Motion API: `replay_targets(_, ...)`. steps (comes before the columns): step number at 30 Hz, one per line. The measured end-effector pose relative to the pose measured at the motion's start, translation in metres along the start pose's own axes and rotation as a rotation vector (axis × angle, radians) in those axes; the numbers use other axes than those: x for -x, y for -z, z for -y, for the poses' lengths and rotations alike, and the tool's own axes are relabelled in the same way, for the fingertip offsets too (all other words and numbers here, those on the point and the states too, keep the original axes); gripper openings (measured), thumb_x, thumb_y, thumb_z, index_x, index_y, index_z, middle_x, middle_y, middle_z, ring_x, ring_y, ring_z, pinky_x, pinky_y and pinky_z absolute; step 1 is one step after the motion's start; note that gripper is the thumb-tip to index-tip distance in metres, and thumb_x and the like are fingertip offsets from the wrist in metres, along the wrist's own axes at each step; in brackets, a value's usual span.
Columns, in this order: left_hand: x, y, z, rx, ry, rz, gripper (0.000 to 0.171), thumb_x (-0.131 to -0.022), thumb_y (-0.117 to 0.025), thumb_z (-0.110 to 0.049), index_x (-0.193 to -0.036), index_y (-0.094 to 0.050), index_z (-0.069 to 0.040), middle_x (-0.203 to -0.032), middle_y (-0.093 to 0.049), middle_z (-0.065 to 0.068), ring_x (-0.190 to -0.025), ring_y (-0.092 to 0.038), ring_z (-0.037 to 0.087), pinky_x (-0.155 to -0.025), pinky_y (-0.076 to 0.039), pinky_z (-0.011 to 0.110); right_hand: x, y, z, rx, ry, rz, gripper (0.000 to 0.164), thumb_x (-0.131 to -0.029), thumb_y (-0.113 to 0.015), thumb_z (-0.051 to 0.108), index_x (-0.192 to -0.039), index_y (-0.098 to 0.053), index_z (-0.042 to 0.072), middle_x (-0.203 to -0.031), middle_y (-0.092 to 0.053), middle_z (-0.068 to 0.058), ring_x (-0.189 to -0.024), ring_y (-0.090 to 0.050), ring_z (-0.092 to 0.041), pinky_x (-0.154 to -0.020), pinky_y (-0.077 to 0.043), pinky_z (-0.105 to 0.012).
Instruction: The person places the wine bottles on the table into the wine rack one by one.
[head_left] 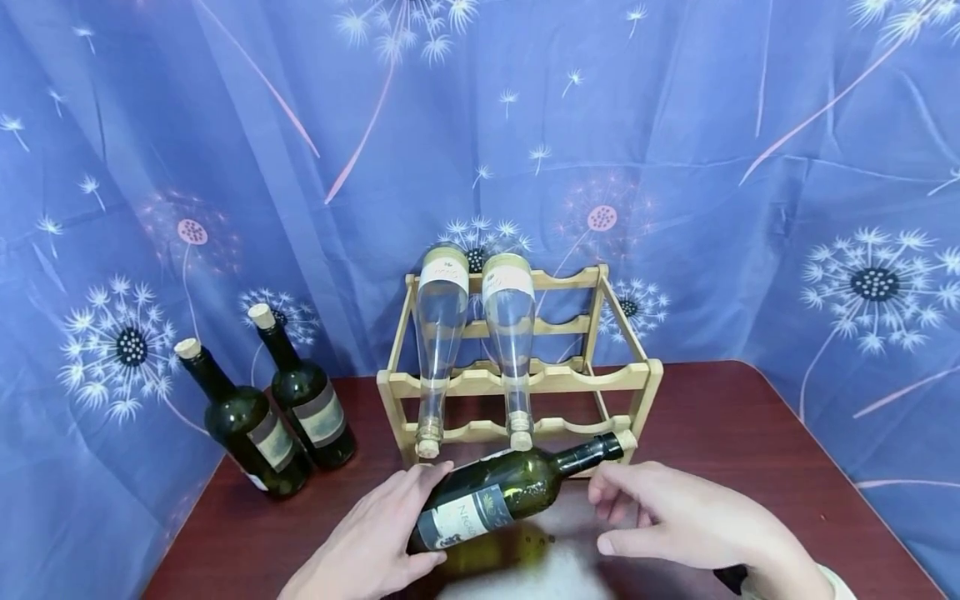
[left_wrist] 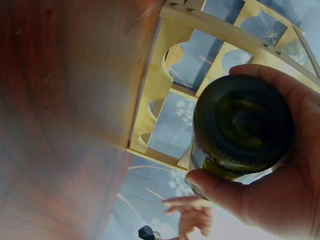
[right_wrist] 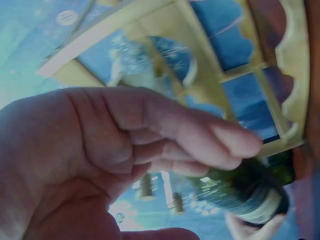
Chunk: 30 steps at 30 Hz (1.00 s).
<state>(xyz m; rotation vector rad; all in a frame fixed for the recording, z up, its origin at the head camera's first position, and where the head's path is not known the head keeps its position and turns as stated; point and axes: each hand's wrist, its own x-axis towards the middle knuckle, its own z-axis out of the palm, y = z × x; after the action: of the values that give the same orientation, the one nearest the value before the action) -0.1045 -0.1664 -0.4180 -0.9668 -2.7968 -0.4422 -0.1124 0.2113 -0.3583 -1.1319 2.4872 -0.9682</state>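
Note:
My left hand [head_left: 378, 533] grips a dark green wine bottle [head_left: 528, 483] around its lower body. The bottle tilts, its corked neck pointing up to the right in front of the rack. In the left wrist view the round bottle base [left_wrist: 242, 122] faces the camera, with thumb and fingers wrapped on either side. My right hand [head_left: 675, 517] hovers to the right, just below the neck, fingers loosely bent and holding nothing. The right wrist view shows the bottle [right_wrist: 250, 200] beyond those fingers, partly covered by them.
A wooden wine rack [head_left: 517, 382] stands behind the hands. Two clear corked bottles, one left [head_left: 441, 317] and one right [head_left: 510, 312], lie on its upper tier, corks forward. Two dark corked bottles [head_left: 247, 425] stand at left on the red-brown table [head_left: 720, 433]. A blue dandelion-print curtain surrounds it.

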Motion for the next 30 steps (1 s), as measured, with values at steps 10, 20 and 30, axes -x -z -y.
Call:
replay_targets(10, -0.001, -0.001, -0.001, -0.012, -0.07, -0.045, 0.097, -0.069, -0.082, -0.043, -0.148, -0.031, -0.021, -0.128, -0.047, -0.006, -0.108, -0.051, 0.013, -0.089, -0.045, 0.04, -0.005, 0.006, 0.023, 0.37, 0.247, -0.376, 0.052, -0.082, -0.076, 0.026, -0.128, -0.052, 0.024, -0.121, -0.053, 0.014, -0.111, -0.052, -0.004, -0.094, -0.033, -0.013)
replay_targets(20, -0.002, 0.003, -0.003, -0.026, -0.076, -0.018, 0.099, -0.069, -0.082, -0.042, -0.15, -0.027, -0.024, -0.131, -0.047, -0.006, -0.106, -0.051, 0.014, -0.088, -0.045, 0.039, -0.019, -0.008, 0.013, 0.519, 0.183, -0.307, 0.054, -0.09, -0.064, 0.043, -0.134, -0.05, 0.015, -0.128, -0.05, 0.011, -0.119, -0.046, -0.006, -0.102, -0.028, -0.018)
replay_targets(30, -0.001, 0.002, -0.006, -0.036, -0.086, -0.006, 0.099, -0.069, -0.081, -0.043, -0.15, -0.028, -0.021, -0.129, -0.05, -0.003, -0.107, -0.051, 0.015, -0.089, -0.045, 0.038, -0.024, -0.021, 0.01, 0.575, 0.104, -0.23, 0.059, -0.079, -0.078, 0.028, -0.13, -0.052, 0.014, -0.123, -0.054, 0.009, -0.115, -0.05, -0.007, -0.096, -0.043, -0.034)
